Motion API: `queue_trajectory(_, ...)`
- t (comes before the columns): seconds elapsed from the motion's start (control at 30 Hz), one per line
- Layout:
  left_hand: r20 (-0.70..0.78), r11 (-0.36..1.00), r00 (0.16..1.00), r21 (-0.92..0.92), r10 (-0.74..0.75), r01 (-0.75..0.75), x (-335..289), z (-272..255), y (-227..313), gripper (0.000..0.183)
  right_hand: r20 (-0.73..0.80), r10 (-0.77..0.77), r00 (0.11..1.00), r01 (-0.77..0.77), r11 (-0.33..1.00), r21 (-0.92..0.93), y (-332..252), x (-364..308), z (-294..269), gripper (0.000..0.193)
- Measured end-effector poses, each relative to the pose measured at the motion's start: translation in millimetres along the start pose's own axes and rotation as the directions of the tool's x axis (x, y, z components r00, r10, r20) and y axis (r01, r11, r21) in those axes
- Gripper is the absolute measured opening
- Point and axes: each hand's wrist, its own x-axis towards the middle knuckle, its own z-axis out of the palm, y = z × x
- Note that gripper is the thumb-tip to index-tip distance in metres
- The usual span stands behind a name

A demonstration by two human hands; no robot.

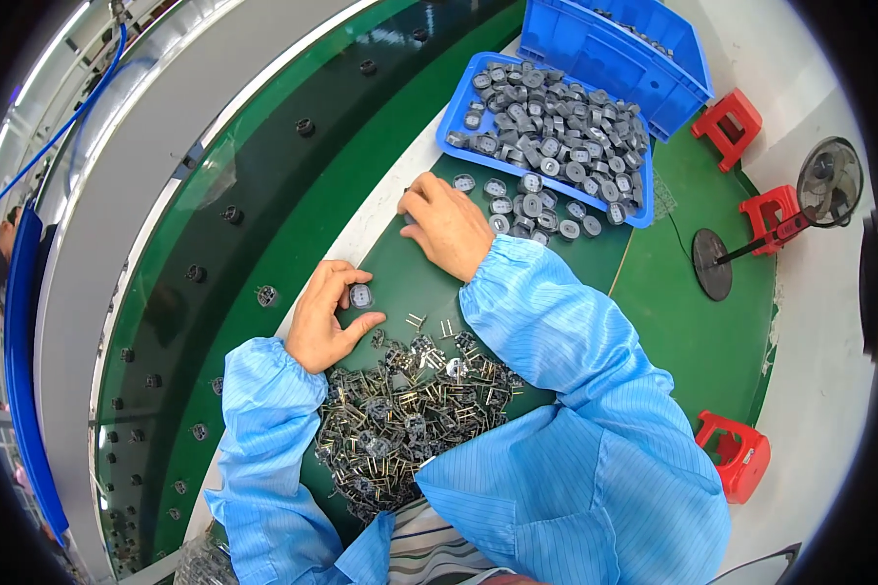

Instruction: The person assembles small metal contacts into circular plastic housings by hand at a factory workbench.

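Our left grip (324,317) has thumb and fingers apart about a grey cap (361,295) at the green counter (390,273). Our right grip (446,222) curls near the pale edging; we cannot tell whether it is clamped on anything. Nearest us lies a heap of pronged parts (410,419); beyond our right grip, similar caps (566,132) are piled in a blue tray (642,216).

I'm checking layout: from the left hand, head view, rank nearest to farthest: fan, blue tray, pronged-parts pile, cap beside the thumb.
1. Cap, between thumb and forefinger
2. Pronged-parts pile, toward the body
3. Blue tray, ahead right
4. Fan, far right
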Motion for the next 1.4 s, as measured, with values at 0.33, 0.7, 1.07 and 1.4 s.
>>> queue_trajectory(0.33,-0.017,0.999,1.000,-0.039,0.007,-0.007,-3,1,-11,0.038,-0.162,-0.038,0.986,0.019,0.993,-0.114,-3,2,-4,0.019)
queue_trajectory(0.7,-0.027,1.000,0.999,-0.003,0.021,-0.021,-3,0,-14,0.040,0.640,-0.235,0.732,-0.153,0.858,0.490,-24,0,-12,0.031)
queue_trajectory(1.07,-0.031,1.000,0.999,0.005,0.024,-0.024,-2,5,-10,0.037,0.679,-0.406,0.612,0.002,0.859,0.511,-32,-14,-7,0.025)
queue_trajectory(1.4,-0.053,0.998,0.998,-0.048,0.025,-0.028,-1,3,-19,0.047,0.549,-0.273,0.790,-0.198,0.733,0.650,-31,-2,-20,0.008)
